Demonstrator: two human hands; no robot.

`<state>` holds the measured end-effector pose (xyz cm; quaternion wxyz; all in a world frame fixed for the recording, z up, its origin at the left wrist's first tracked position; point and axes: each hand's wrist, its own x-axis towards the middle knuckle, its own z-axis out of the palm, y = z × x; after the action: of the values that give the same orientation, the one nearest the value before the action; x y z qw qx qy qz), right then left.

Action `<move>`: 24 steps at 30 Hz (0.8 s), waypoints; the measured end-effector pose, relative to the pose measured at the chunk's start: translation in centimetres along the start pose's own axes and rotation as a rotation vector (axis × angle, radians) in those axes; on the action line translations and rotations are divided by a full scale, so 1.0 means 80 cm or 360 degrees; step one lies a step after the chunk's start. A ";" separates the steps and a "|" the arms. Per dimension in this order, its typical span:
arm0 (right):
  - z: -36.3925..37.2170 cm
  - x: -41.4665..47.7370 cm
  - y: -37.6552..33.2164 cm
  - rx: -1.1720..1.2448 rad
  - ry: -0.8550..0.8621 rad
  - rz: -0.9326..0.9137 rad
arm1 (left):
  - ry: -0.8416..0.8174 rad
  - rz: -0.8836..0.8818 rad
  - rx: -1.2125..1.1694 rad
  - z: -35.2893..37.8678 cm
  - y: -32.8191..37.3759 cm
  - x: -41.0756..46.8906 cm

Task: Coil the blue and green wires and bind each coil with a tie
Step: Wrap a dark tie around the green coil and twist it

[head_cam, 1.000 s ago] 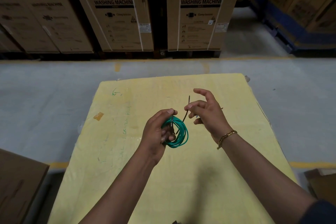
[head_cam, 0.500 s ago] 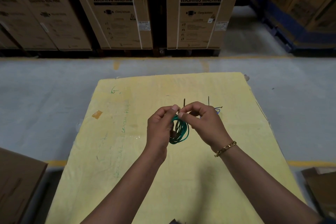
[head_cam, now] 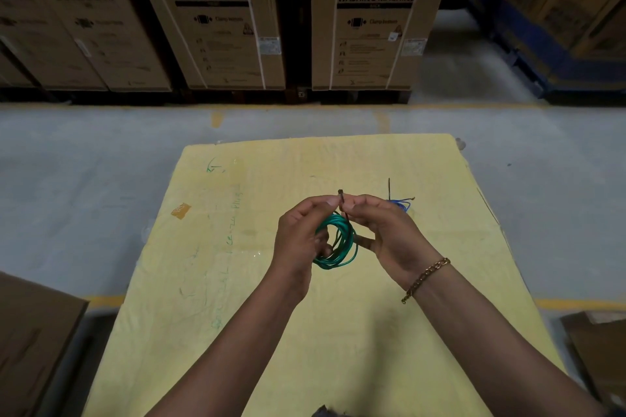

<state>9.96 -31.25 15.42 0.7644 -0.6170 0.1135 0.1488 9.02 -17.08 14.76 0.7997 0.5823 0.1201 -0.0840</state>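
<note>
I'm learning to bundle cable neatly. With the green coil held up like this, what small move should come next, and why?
Probably pull the dark tie snug. Both hands pinch it above the green coil, left hand and right hand, and its end sticks up between the fingertips, so the binding looks unfinished.

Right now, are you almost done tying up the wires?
About halfway. The blue wire lies on the yellow table behind the right hand, a dark tie standing up from it, so it looks bound. The green coil is wound and held by the left hand; both hands pinch its tie. Cinching it remains.
</note>
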 end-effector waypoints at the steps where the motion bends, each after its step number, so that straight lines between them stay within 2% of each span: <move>1: 0.002 -0.001 -0.001 -0.0085 0.0020 -0.0035 | -0.0004 -0.0005 0.0013 0.000 0.000 0.000; 5: 0.001 -0.003 -0.003 -0.0305 0.0062 -0.0157 | -0.0024 -0.0135 -0.0037 -0.001 0.005 -0.001; 9: -0.015 -0.001 0.001 0.0020 -0.0078 -0.0051 | -0.0092 -0.0202 -0.0115 -0.001 0.011 0.000; 12: -0.018 0.000 0.014 -0.0217 -0.0149 -0.0035 | -0.0123 -0.0179 -0.0087 0.001 0.013 -0.004; 14: -0.013 -0.005 0.021 -0.0443 0.0035 -0.0344 | -0.0060 -0.0183 -0.0124 0.003 0.013 -0.005; 16: -0.008 -0.014 0.020 -0.0644 0.0242 -0.0800 | 0.0056 -0.0162 -0.0147 0.005 0.010 -0.002; 18: -0.003 -0.021 0.016 -0.0942 0.0291 -0.1125 | 0.0153 -0.0113 -0.0105 0.004 0.006 0.001; 21: 0.003 -0.019 0.017 -0.1261 0.0350 -0.1216 | 0.0197 -0.0063 -0.0065 0.004 0.000 0.003; 24: 0.001 -0.016 0.018 -0.1200 0.0418 -0.1032 | 0.0208 -0.0056 -0.0038 0.004 0.000 0.003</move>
<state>8.23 -30.97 14.56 0.4749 -0.8667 -0.0503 -0.1441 9.27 -17.41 14.81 0.7954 0.5747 0.1835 -0.0585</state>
